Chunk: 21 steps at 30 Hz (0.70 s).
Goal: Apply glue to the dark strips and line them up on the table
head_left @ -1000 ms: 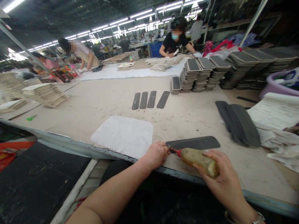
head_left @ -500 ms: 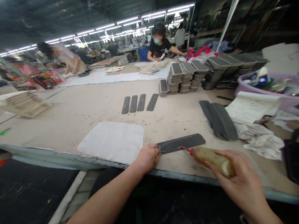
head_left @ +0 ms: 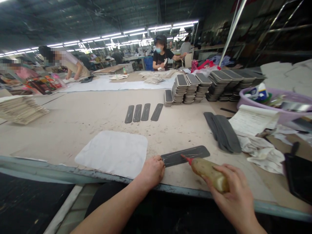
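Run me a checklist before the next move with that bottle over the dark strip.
1. Left hand holding down the end of the dark strip: ok.
2. Right hand wrapped around the squeeze bottle: ok.
3. Red nozzle over the strip, not past its edge: ok.
4. Nozzle tip touching the strip's surface: cannot tell.
5. Strip lying flat on the table: ok.
6. White sheet apart from the strip: ok.
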Motion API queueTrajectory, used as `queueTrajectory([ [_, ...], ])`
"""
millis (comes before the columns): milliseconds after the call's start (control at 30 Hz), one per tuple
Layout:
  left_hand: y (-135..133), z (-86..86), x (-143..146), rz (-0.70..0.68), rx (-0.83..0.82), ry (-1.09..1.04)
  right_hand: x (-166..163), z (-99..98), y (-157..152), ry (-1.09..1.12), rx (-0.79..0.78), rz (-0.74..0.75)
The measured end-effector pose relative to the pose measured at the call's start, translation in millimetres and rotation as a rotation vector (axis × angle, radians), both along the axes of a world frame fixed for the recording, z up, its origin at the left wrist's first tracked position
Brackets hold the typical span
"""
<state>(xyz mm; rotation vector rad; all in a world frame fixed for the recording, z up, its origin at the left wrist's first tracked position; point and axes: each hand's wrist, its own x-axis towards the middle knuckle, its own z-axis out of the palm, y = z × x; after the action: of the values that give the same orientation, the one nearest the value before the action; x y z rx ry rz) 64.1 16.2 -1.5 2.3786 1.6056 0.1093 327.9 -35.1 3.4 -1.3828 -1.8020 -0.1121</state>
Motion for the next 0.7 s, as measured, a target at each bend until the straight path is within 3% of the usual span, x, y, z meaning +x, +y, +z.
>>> queueTrajectory([
  [100,-1,-0.8,0,-0.002,0.003,0.01,-16,-1.6,-1,0.01,-0.087,0.154],
  [167,-1,-2.5,-1,-0.01,0.013,0.004,-13,-4.5,0,-0.011,-0.111,0.159],
  [367,1,-7.8,-1,-0.021,0.045,-0.004,28,-9.6,7,-0.057,0.005,-0.186],
  [433,1,-7.8,-1,-0.026,0.045,0.0,31,-7.7,7,-0.053,0.027,-0.213],
  [700,1,-10.0,-2,-0.053,0.065,0.002,-15,2.5,-4,0.058,-0.136,0.186],
])
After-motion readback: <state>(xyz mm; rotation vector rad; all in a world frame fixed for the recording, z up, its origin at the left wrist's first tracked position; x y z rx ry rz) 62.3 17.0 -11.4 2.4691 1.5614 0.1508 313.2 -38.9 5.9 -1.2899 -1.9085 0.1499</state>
